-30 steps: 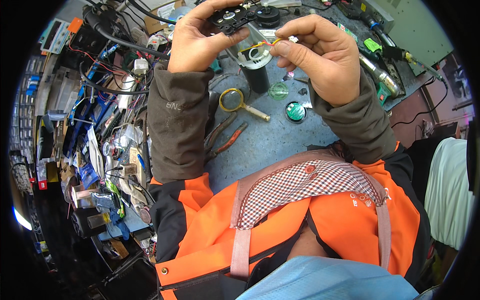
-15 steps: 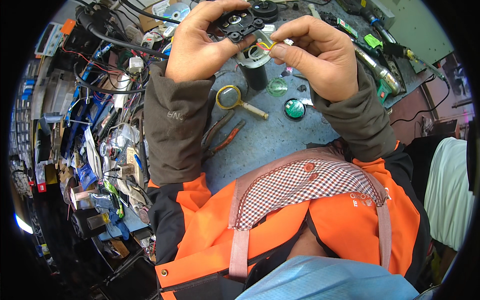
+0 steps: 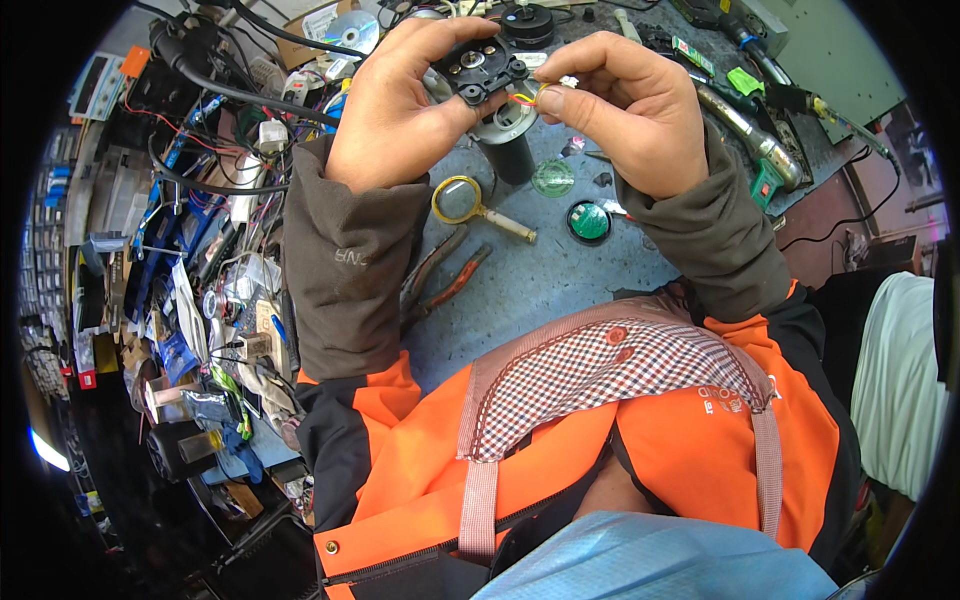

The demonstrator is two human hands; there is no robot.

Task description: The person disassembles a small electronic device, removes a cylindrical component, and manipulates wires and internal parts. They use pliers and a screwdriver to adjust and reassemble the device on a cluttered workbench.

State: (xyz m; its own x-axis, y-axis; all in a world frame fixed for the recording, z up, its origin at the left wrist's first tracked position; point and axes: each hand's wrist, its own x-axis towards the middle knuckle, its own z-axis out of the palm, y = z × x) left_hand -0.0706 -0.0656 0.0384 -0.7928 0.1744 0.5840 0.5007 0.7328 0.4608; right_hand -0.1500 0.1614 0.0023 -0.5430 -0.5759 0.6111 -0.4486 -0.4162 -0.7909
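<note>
My left hand (image 3: 400,110) grips a black motor housing (image 3: 480,72) with screw lugs along its edge, fingers over the top and thumb beneath. Coloured wires (image 3: 522,98), yellow and red, run from it to a small white connector (image 3: 569,82). My right hand (image 3: 640,115) pinches those wires between thumb and forefinger just beside the connector. Below the housing a dark cylinder with a pale rim (image 3: 508,155) stands on the bench, its upper part partly hidden by the housing and my fingers.
On the blue bench (image 3: 580,265) lie a magnifying glass (image 3: 460,199), pliers (image 3: 445,280), a green disc (image 3: 553,178) and a round green circuit board in a black ring (image 3: 589,221). Tangled cables and parts crowd the left. A heat gun (image 3: 765,170) and tools lie at right.
My left hand has lowered slightly and tilted the black housing. My right hand has shifted a little to the left, still pinching the wires.
</note>
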